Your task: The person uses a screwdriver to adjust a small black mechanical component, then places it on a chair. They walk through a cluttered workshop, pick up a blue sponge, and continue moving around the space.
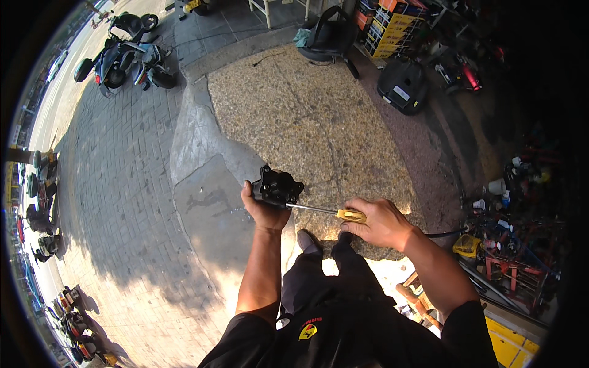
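My left hand [264,211] grips a black, lobed housing-like part [277,184] and holds it up in front of my legs. My right hand [374,221] is closed on the yellow handle of a screwdriver [351,215]. The long metal shaft points left, and its tip is at the lower right side of the black part, partly hidden there. Both hands are over a speckled tan patch of ground [307,116].
Scooters [132,64] stand upper left and along the left edge. A black seat [325,40], a black case [402,83] and stacked boxes [389,30] lie at upper right. Cluttered tools and parts [515,257] fill the right side.
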Available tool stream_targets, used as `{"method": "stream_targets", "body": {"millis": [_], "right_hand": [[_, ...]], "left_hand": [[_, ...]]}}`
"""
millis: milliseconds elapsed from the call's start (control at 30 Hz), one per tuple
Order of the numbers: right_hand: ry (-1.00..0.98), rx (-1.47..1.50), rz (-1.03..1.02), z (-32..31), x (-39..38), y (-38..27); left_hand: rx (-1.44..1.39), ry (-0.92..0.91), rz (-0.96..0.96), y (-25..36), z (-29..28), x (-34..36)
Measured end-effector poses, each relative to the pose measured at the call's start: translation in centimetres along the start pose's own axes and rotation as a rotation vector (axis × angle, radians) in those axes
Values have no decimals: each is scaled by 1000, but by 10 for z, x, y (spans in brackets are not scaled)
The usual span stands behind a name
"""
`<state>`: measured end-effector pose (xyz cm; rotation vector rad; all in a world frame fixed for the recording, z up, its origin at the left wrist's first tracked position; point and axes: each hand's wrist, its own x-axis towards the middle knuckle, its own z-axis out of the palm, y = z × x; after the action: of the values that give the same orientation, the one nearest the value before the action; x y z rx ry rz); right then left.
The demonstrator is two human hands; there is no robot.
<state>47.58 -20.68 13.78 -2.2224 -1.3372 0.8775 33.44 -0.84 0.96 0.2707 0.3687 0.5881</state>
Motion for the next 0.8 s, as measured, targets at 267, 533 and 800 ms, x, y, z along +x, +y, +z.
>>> {"method": "stream_targets", "body": {"millis": [267,533,800], "right_hand": [[97,276,70,-10,-22,29],[67,311,24,-36,-40,29],[134,451,25,-46,-51,64]], "left_hand": [[196,-308,-44,7,12,0],[651,-432,-28,27,42,3],[1044,-433,98,20,78,5]]}}
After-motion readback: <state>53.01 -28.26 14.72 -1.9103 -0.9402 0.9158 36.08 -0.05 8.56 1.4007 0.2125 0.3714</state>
